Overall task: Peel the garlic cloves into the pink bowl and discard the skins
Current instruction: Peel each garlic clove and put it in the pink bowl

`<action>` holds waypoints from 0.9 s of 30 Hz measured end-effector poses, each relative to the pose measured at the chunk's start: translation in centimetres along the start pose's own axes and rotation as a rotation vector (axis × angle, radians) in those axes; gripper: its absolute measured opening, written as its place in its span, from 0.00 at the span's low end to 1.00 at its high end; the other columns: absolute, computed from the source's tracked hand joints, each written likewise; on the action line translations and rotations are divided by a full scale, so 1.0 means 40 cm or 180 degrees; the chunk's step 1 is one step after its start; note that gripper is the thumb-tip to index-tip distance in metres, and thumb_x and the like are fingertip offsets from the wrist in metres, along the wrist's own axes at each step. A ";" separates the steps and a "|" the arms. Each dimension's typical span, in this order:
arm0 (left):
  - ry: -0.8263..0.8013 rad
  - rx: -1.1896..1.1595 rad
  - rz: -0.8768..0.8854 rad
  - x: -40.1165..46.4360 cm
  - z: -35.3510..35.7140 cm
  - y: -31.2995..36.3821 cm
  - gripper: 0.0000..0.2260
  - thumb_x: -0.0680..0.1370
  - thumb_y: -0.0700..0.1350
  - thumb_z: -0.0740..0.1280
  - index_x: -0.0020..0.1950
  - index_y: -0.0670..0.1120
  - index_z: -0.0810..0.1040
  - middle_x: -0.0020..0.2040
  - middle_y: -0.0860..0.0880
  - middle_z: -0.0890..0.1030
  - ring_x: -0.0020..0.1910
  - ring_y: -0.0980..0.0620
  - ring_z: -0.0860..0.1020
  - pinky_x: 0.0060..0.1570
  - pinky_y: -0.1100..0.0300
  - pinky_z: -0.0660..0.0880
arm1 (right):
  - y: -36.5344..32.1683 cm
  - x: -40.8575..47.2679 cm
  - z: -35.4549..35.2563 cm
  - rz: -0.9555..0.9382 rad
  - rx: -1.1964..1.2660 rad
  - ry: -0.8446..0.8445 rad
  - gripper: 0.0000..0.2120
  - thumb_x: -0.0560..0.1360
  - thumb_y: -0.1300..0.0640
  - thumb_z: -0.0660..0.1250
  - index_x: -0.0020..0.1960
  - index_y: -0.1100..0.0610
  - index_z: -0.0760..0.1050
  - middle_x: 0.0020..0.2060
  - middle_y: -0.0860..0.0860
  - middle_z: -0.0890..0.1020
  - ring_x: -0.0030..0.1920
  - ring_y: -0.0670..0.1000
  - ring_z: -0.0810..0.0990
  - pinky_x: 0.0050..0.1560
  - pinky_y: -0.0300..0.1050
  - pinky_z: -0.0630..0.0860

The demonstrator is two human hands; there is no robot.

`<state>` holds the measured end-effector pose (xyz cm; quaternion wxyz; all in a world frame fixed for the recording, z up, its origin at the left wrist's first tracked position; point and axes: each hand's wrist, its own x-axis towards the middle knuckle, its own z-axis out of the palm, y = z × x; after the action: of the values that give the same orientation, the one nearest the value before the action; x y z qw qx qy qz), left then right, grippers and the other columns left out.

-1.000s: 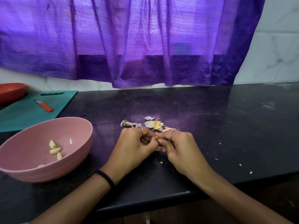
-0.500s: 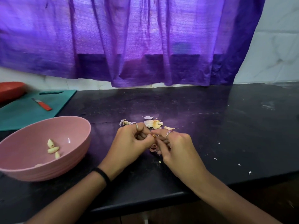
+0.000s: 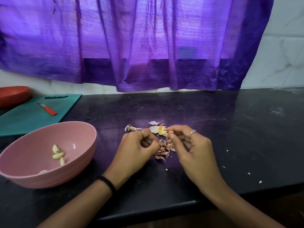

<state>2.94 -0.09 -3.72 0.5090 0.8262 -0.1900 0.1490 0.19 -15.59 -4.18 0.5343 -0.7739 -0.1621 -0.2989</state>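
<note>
Pale yellow shows at your right fingertips (image 3: 171,136): a garlic clove (image 3: 171,132) pinched narrowly between thumb and forefinger of your right hand (image 3: 192,148). It is small, light and firm, probably slick once bare, so hold it by its sides and pick the skin from the tip or root end. Your left hand (image 3: 139,145) is curled, fingers drawn in; whether it grips a scrap of skin, you cannot tell from here.

Between and just below your fingers lies a loose heap of pinkish skins (image 3: 162,150), papery, brittle and nearly weightless. They will likely scatter if swept; gather them in a pinch. More husks (image 3: 158,129) sit just beyond your fingertips.

Against the frames a moment earlier, your hands have parted: then they met over the clove, now there is a gap and the skin heap shows through it.

Well to the left of your left hand stands the pink bowl (image 3: 79,132), holding a few peeled cloves (image 3: 57,154). Farther off behind it, a teal board (image 3: 24,119) carries a red-handled knife (image 3: 48,109).
</note>
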 end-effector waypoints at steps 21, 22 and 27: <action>-0.0144 -0.0243 0.0291 -0.010 0.000 0.010 0.10 0.77 0.39 0.68 0.53 0.52 0.82 0.42 0.57 0.85 0.41 0.60 0.83 0.43 0.66 0.78 | 0.003 0.019 -0.012 0.0841 0.0918 -0.0218 0.10 0.75 0.67 0.67 0.51 0.57 0.83 0.47 0.51 0.82 0.47 0.43 0.83 0.47 0.33 0.76; -0.0161 -0.0355 0.0258 -0.009 0.000 0.009 0.09 0.77 0.40 0.68 0.53 0.51 0.83 0.42 0.56 0.85 0.42 0.59 0.83 0.44 0.65 0.78 | 0.002 0.019 -0.012 0.0828 0.0947 -0.0245 0.09 0.75 0.68 0.67 0.52 0.59 0.83 0.47 0.52 0.83 0.47 0.44 0.83 0.47 0.34 0.76; -0.0276 -0.0575 0.0311 -0.006 0.000 0.004 0.06 0.74 0.47 0.70 0.49 0.49 0.84 0.41 0.53 0.85 0.41 0.55 0.83 0.44 0.59 0.80 | 0.002 0.019 -0.012 0.0880 0.1086 -0.0343 0.10 0.75 0.69 0.67 0.51 0.58 0.83 0.42 0.51 0.85 0.43 0.45 0.83 0.47 0.36 0.78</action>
<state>2.66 -0.14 -3.71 0.5648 0.7724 -0.2645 0.1200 0.68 -16.10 -3.64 0.6839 -0.7020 -0.1310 -0.1494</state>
